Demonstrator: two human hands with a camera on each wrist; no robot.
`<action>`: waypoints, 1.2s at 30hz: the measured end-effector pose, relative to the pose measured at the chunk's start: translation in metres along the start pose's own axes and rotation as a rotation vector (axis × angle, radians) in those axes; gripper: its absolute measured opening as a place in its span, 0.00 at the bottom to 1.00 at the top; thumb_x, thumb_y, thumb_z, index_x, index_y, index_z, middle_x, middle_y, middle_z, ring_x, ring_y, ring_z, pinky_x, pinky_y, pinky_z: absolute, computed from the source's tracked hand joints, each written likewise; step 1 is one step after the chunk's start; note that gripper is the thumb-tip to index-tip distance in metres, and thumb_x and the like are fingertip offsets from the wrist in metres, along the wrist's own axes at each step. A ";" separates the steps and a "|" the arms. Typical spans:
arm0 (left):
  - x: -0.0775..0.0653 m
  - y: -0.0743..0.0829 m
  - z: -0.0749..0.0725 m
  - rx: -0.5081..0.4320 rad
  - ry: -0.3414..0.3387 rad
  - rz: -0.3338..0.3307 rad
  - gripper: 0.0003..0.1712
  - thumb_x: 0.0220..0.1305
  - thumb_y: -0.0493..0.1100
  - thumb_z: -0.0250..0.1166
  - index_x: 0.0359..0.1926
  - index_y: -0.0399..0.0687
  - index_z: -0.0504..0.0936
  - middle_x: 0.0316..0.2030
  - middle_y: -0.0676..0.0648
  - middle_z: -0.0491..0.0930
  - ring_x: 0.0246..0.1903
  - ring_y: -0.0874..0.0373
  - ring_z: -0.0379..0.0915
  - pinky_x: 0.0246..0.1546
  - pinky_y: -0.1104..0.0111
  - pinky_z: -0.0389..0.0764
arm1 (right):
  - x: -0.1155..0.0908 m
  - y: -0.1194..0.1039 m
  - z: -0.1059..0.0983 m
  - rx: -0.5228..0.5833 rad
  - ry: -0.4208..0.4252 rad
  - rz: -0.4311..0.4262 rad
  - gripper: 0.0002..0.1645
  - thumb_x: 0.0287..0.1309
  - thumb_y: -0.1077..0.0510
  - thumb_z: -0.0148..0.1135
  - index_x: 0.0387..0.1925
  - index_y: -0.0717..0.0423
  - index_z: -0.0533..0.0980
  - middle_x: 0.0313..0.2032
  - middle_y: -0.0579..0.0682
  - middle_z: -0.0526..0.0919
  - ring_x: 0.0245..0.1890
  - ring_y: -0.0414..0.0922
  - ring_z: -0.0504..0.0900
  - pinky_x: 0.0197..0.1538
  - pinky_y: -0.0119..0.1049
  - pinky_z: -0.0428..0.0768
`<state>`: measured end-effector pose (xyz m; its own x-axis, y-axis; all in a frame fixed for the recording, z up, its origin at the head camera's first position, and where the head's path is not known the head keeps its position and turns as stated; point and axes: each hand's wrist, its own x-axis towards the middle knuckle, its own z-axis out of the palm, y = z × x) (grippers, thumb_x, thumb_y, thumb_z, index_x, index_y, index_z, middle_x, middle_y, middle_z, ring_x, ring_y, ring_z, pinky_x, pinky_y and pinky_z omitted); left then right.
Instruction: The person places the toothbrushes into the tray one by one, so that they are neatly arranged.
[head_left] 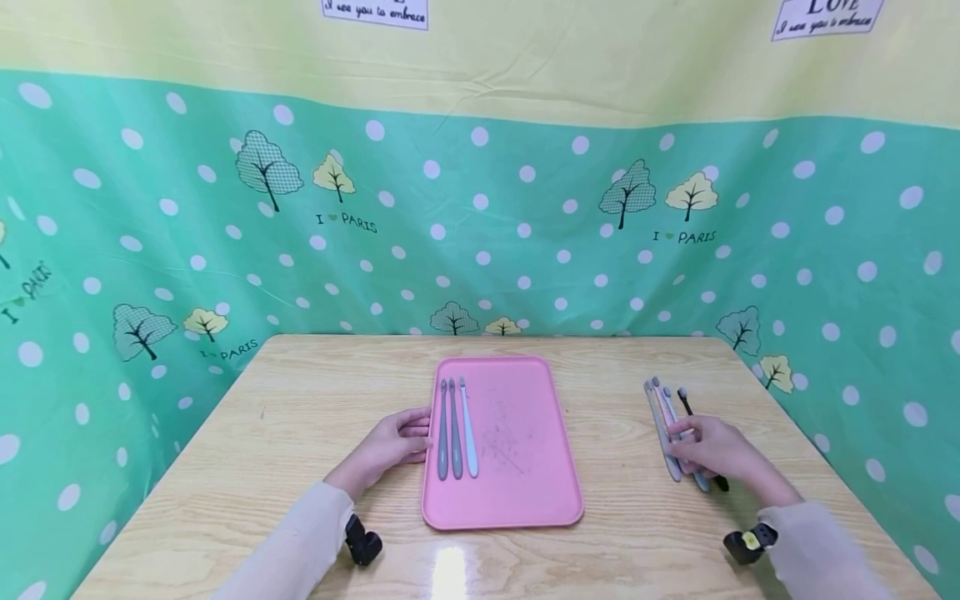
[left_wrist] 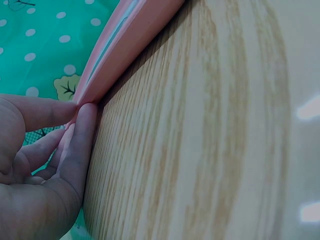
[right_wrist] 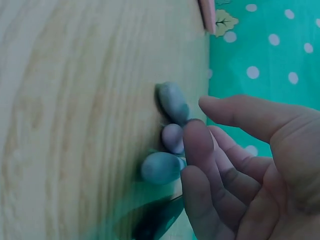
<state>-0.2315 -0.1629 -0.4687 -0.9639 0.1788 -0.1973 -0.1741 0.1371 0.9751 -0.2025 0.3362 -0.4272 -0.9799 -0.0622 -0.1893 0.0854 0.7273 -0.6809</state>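
My left hand [head_left: 393,439] is at the left edge of a pink tray [head_left: 517,500]; in the left wrist view its thumb and fingers pinch the rim. Two dark grey toothbrushes [head_left: 455,442] and a light blue toothbrush [head_left: 469,433] lie side by side in the tray's left part, heads pointing away. My right hand [head_left: 712,450] is over several toothbrushes on the table at the right: a grey one [head_left: 662,433], a pink one [right_wrist: 172,138], a light blue one [right_wrist: 161,168] and a black one [head_left: 684,400]. Its thumb and fingers stand apart, fingertips right at the handles.
The wooden table [head_left: 315,400] carries the tray in its middle. A green and yellow printed cloth [head_left: 495,183] hangs behind and along the sides. Each wrist wears a small black camera, one of them [head_left: 363,542] on the left sleeve.
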 end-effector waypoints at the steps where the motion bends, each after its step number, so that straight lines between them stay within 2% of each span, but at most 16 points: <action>1: 0.000 0.000 0.000 -0.002 -0.001 0.000 0.34 0.65 0.29 0.65 0.71 0.36 0.66 0.59 0.38 0.74 0.54 0.49 0.77 0.49 0.62 0.86 | 0.001 0.000 0.001 -0.008 0.006 -0.004 0.27 0.63 0.56 0.67 0.57 0.70 0.73 0.27 0.52 0.80 0.24 0.46 0.78 0.21 0.35 0.78; 18: 0.000 -0.001 0.000 0.003 0.002 0.005 0.34 0.65 0.30 0.65 0.71 0.36 0.66 0.58 0.38 0.75 0.53 0.50 0.77 0.48 0.62 0.87 | 0.006 0.001 0.012 -0.069 0.075 0.013 0.25 0.59 0.54 0.70 0.51 0.67 0.76 0.25 0.51 0.77 0.22 0.46 0.76 0.23 0.38 0.75; 29: -0.003 0.000 0.002 0.003 0.009 0.005 0.34 0.65 0.29 0.64 0.71 0.35 0.66 0.57 0.38 0.75 0.52 0.50 0.78 0.48 0.62 0.87 | 0.008 -0.004 0.017 -0.070 0.066 0.023 0.21 0.58 0.55 0.70 0.48 0.65 0.77 0.19 0.50 0.76 0.19 0.44 0.74 0.21 0.34 0.71; 36: -0.003 0.000 0.002 -0.005 0.005 0.007 0.34 0.65 0.28 0.63 0.71 0.35 0.66 0.57 0.38 0.75 0.52 0.49 0.78 0.49 0.61 0.87 | 0.007 -0.011 0.022 -0.072 0.052 0.036 0.22 0.58 0.56 0.70 0.47 0.66 0.76 0.18 0.50 0.78 0.16 0.43 0.73 0.18 0.34 0.75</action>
<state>-0.2279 -0.1617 -0.4683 -0.9660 0.1752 -0.1902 -0.1686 0.1314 0.9769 -0.2059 0.3132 -0.4366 -0.9847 -0.0007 -0.1740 0.1094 0.7755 -0.6218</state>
